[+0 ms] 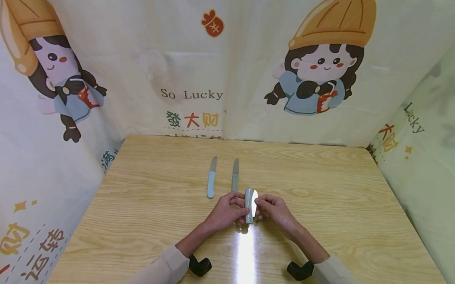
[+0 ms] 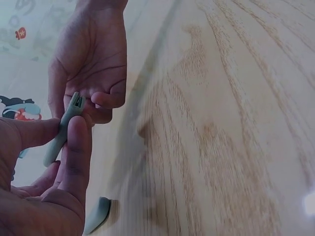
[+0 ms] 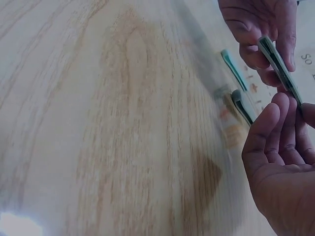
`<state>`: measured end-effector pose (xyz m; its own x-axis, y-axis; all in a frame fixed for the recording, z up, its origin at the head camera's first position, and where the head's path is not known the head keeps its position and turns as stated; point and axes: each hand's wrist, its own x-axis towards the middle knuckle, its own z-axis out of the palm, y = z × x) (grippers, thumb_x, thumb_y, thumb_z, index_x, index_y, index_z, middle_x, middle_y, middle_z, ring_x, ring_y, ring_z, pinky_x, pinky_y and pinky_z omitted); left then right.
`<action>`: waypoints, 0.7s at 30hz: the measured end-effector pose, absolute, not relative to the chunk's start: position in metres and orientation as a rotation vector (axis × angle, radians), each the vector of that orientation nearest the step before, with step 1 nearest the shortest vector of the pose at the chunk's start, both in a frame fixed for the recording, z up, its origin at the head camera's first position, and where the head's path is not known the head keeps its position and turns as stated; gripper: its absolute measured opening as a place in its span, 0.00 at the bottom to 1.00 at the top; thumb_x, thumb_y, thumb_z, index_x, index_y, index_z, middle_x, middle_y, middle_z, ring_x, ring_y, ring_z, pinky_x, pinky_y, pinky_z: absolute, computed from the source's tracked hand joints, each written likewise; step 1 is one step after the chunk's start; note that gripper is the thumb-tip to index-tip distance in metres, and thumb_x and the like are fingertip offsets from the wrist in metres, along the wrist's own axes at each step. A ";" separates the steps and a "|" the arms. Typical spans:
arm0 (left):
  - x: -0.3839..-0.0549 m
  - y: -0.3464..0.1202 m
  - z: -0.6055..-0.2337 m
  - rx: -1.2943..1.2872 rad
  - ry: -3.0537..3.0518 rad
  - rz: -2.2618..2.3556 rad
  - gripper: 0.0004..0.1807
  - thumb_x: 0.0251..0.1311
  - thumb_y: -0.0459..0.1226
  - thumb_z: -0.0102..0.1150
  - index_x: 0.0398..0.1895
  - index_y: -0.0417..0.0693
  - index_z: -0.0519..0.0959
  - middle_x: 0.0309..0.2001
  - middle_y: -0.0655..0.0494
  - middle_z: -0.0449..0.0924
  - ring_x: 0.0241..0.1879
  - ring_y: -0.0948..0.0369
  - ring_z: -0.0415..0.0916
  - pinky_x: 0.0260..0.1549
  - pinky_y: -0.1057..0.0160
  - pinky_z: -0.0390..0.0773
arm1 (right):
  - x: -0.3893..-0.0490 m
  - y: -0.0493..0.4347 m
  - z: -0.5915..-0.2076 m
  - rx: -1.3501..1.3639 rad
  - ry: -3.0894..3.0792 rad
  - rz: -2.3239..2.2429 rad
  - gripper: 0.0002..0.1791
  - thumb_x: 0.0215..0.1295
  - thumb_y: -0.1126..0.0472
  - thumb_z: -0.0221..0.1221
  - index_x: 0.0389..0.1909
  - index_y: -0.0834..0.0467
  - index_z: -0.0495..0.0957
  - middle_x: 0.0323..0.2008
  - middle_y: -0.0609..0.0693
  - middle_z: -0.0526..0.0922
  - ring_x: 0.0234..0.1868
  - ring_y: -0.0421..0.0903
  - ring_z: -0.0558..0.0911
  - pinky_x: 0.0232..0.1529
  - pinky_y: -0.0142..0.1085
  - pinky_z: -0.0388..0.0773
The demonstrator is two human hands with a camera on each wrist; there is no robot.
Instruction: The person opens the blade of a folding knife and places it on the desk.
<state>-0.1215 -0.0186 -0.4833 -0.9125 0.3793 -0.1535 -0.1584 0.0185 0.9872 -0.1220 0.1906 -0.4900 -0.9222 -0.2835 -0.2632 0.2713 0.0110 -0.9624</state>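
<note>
A folding knife (image 1: 248, 209) with a grey-green handle is held up between both hands over the table. Its blade (image 1: 254, 203) shows bright along the right side of the handle, seemingly partly folded in. My left hand (image 1: 226, 210) grips the handle between thumb and fingers. At the blade side, my right hand (image 1: 279, 214) pinches the knife with thumb and fingertips. In the right wrist view, the handle's long slot (image 3: 278, 64) faces the camera. Beyond the left hand lie a knife with a grey-green handle (image 1: 235, 181) and one with a light blue handle (image 1: 211, 184), blades extended.
The wooden table (image 1: 148, 224) spreads out around the hands, with a bright light reflection in front of them. A printed cloth (image 1: 251, 74) with cartoon figures hangs behind and on both sides. Black wrist mounts (image 1: 200, 266) sit at both sleeves.
</note>
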 end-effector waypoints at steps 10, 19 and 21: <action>-0.121 -0.019 -0.483 0.221 1.905 1.996 0.24 0.63 0.25 0.65 0.60 0.27 0.69 0.38 0.45 0.81 0.27 0.58 0.81 0.34 0.51 0.85 | -0.121 0.194 -0.492 -0.040 1.844 -2.021 0.14 0.77 0.57 0.57 0.44 0.67 0.75 0.33 0.53 0.79 0.34 0.44 0.80 0.39 0.36 0.80; -0.120 -0.021 -0.478 0.181 1.898 2.024 0.22 0.64 0.26 0.64 0.58 0.28 0.68 0.38 0.45 0.80 0.27 0.57 0.82 0.34 0.51 0.85 | -0.117 0.190 -0.489 0.003 1.847 -2.070 0.15 0.79 0.58 0.54 0.48 0.70 0.73 0.31 0.52 0.78 0.31 0.42 0.78 0.36 0.34 0.79; -0.120 -0.022 -0.476 0.194 1.908 2.023 0.23 0.65 0.27 0.64 0.59 0.29 0.67 0.41 0.42 0.79 0.30 0.53 0.83 0.35 0.49 0.85 | -0.118 0.187 -0.488 0.014 1.849 -2.097 0.15 0.79 0.59 0.54 0.48 0.70 0.73 0.31 0.51 0.78 0.31 0.41 0.78 0.36 0.34 0.79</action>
